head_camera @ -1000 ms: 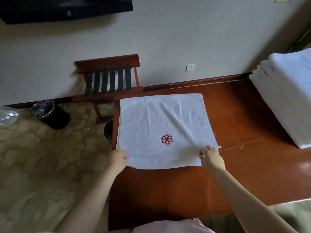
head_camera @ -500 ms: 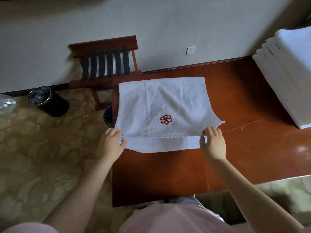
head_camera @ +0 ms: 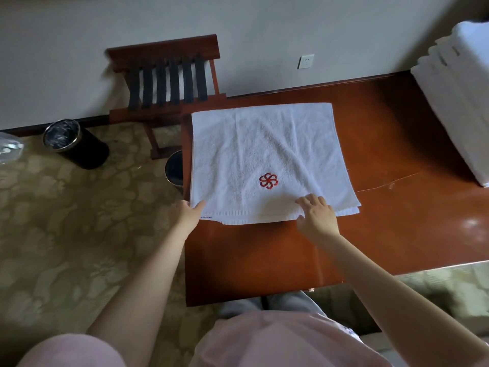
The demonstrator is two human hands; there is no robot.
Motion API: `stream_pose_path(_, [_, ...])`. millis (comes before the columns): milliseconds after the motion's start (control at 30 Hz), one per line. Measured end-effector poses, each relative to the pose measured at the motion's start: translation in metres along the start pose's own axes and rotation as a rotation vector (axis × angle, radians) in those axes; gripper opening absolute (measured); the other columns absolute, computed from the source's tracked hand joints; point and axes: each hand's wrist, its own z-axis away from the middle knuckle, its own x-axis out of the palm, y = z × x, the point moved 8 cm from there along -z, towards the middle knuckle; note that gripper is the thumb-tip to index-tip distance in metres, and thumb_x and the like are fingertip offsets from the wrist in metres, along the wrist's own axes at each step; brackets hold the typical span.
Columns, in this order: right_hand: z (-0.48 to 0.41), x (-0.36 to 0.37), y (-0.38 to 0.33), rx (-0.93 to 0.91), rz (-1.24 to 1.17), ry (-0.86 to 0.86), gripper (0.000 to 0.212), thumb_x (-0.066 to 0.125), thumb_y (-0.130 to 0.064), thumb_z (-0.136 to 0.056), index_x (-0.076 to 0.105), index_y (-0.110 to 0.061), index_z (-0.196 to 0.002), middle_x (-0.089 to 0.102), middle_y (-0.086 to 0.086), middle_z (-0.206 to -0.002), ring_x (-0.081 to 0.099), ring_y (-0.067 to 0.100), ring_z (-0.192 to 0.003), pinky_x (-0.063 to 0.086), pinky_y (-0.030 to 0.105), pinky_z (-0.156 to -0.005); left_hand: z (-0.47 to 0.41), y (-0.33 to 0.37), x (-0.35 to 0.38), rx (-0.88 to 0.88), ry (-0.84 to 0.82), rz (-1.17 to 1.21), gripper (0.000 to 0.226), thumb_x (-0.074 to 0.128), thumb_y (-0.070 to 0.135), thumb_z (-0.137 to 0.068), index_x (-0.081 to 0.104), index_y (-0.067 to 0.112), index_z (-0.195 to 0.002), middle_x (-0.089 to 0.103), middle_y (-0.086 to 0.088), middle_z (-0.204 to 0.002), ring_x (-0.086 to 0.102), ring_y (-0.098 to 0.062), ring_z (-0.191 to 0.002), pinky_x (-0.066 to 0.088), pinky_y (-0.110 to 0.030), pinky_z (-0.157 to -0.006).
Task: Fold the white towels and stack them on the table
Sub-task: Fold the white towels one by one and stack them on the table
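Note:
A white towel (head_camera: 264, 144) with a red pinwheel emblem (head_camera: 268, 180) lies folded on the left end of the reddish-brown table (head_camera: 383, 221), its layers slightly offset along the near edge. My left hand (head_camera: 188, 213) pinches the towel's near-left corner, thumb on top, at the table's left edge. My right hand (head_camera: 316, 217) rests on the towel's near edge just right of the emblem, fingers on top of the cloth. A tall stack of folded white towels (head_camera: 460, 102) stands at the table's far right.
A wooden luggage rack (head_camera: 169, 83) with dark straps stands against the wall beyond the table's left end. One black waste bin (head_camera: 74, 144) sits on the patterned carpet to the left, another bin (head_camera: 174, 169) right beside the table's edge.
The towel's top layer, held lifted half a second ago, now lies flat with its near edge close to the lower layer's. My right hand has slid left from the corner onto the cloth.

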Motion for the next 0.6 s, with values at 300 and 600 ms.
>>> stream_pose_path(300, [-0.006,0.017,-0.018,-0.002,0.045,-0.061,0.044,0.049,-0.017,-0.088,0.047,-0.019,-0.133,0.043,0.001,-0.134,0.039,0.022,-0.124,0.037,0.037,-0.096,0.016,0.030,-0.004,0.221,0.090,0.334,0.015,0.051,0.019,-0.093,0.043,0.011,-0.085,0.040,-0.009,-0.077,0.038,-0.019,-0.065,0.032,-0.029,-0.057])
stream_pose_path(600, [-0.007,0.015,-0.033,-0.086,0.064,0.081,0.039,0.060,-0.037,-0.088,0.060,-0.015,-0.120,0.053,0.005,-0.118,0.047,0.028,-0.113,0.039,0.039,-0.088,0.024,0.015,0.003,0.393,0.264,-0.364,0.026,0.064,0.020,-0.086,0.058,0.009,-0.109,0.053,-0.009,-0.113,0.051,-0.024,-0.102,0.040,-0.028,-0.072])
